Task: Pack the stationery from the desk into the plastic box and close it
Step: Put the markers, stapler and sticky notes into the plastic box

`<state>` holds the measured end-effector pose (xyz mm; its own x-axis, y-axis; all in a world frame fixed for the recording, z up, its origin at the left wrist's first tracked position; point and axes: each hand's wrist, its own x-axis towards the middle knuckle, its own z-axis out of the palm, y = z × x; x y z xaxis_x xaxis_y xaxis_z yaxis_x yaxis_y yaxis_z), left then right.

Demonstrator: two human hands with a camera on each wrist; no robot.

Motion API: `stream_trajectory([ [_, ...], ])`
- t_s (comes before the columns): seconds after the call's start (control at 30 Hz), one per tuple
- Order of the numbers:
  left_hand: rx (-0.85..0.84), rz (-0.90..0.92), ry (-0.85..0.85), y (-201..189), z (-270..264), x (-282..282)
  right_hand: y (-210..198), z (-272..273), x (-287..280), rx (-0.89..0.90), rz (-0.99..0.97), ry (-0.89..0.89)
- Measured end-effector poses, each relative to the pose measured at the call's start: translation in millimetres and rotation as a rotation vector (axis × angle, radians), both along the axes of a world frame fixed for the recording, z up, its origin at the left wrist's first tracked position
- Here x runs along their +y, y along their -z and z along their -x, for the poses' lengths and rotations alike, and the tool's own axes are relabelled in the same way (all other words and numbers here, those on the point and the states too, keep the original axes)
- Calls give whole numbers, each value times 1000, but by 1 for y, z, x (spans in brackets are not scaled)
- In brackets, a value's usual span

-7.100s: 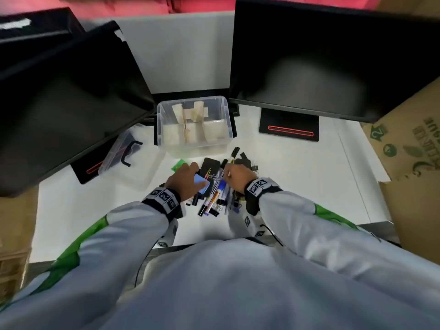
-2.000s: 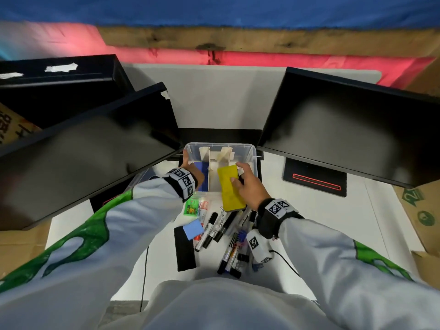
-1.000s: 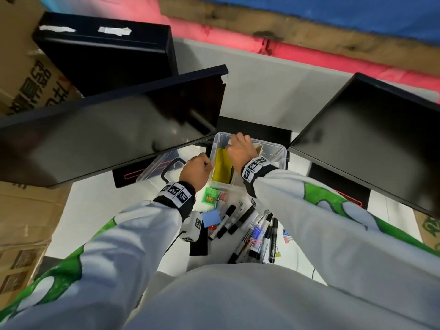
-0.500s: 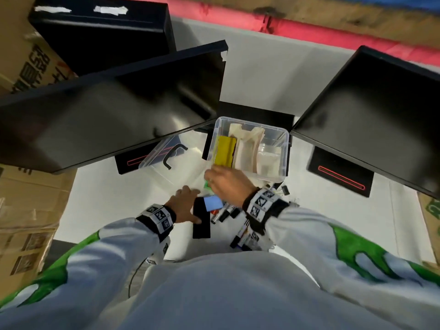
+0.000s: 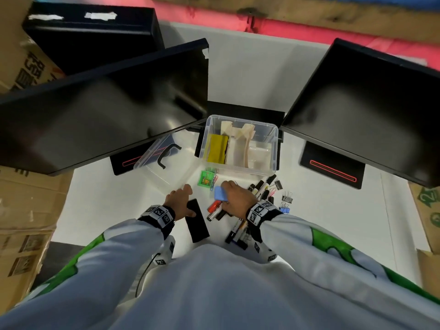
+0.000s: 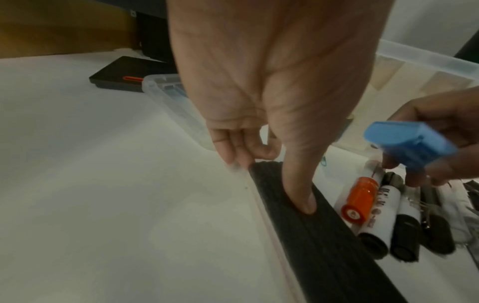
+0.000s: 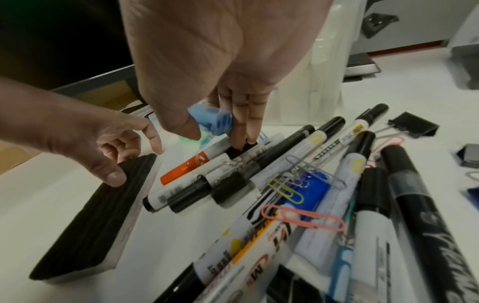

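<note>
The clear plastic box (image 5: 273, 148) stands open between the monitors with a yellow pad (image 5: 217, 148) in its left compartment. In front of it, my left hand (image 5: 181, 200) (image 6: 269, 176) grips the far end of a black felt eraser (image 5: 197, 222) (image 6: 318, 231) (image 7: 98, 207), thumb on top and fingers curled at its edge. My right hand (image 5: 235, 198) (image 7: 215, 131) pinches a small blue plastic block (image 5: 220, 193) (image 6: 409, 147) (image 7: 211, 120) between thumb and forefinger. Its other fingertips touch the pile of markers (image 5: 238, 225) (image 7: 259, 170).
The box's clear lid (image 5: 162, 163) with a black handle lies left of the box. A green packet (image 5: 206, 178), paper clips (image 7: 303, 217) and binder clips (image 5: 287, 197) lie among the markers. Two black monitors (image 5: 107, 101) overhang the desk; cardboard boxes (image 5: 19, 210) flank it.
Both hands came back from the box, leaving the yellow pad inside. My right hand took hold of the blue block, and my left hand settled on the black eraser.
</note>
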<state>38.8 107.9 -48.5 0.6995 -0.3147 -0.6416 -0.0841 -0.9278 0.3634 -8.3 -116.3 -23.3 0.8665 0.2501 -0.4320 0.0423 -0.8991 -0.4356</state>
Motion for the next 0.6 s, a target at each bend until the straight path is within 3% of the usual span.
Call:
stream_trajectory([
  [0.1, -94, -17, 161, -4, 4, 1, -3, 2, -4, 28, -22, 63],
  [0.23, -235, -126, 707, -8, 13, 8, -5, -6, 6, -68, 47, -27],
  [0.3, -283, -169, 813, -7, 17, 10, -5, -18, 20, -128, 70, -110],
  [0.43, -241, -225, 797, -23, 11, 10, 2, -45, 48, -143, 137, -190],
  [0.6, 214, -97, 370, -63, -13, 29, 9, -48, 54, -105, 211, -247],
])
